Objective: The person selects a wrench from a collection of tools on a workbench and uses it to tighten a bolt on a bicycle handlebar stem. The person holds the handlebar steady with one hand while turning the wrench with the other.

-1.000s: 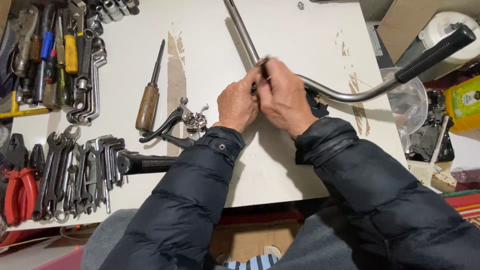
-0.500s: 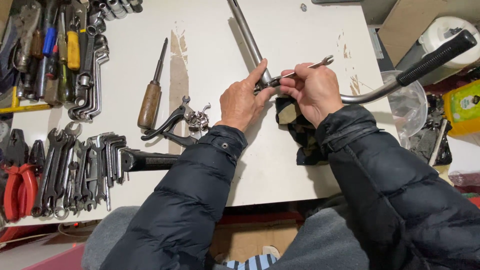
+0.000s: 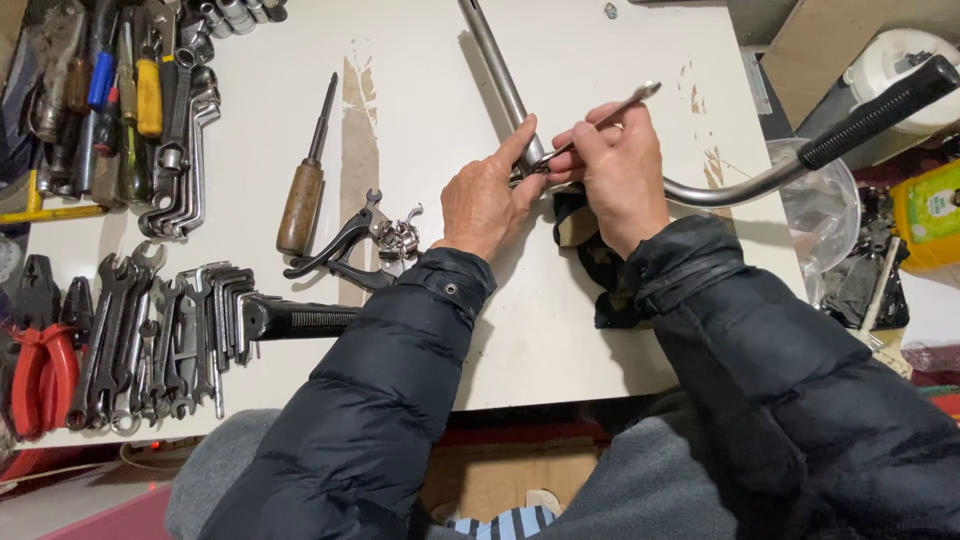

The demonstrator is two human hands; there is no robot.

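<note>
Left hand (image 3: 485, 205) pinches the chrome handlebar (image 3: 730, 188) stem on a white table (image 3: 420, 110); right hand (image 3: 620, 170) grips a thin wrench (image 3: 610, 112) at the same clamp.

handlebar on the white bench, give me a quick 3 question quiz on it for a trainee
1. True or false: the right hand holds a slim spanner at the middle of the chrome handlebar.
2. Which lies nearest the left hand?
A. wooden-handled screwdriver
B. black brake lever
C. red-handled pliers
3. Fill in: the handlebar's grip at the right is coloured ____.

Key
1. True; the left hand steadies the bar beside it.
2. B
3. black
</note>
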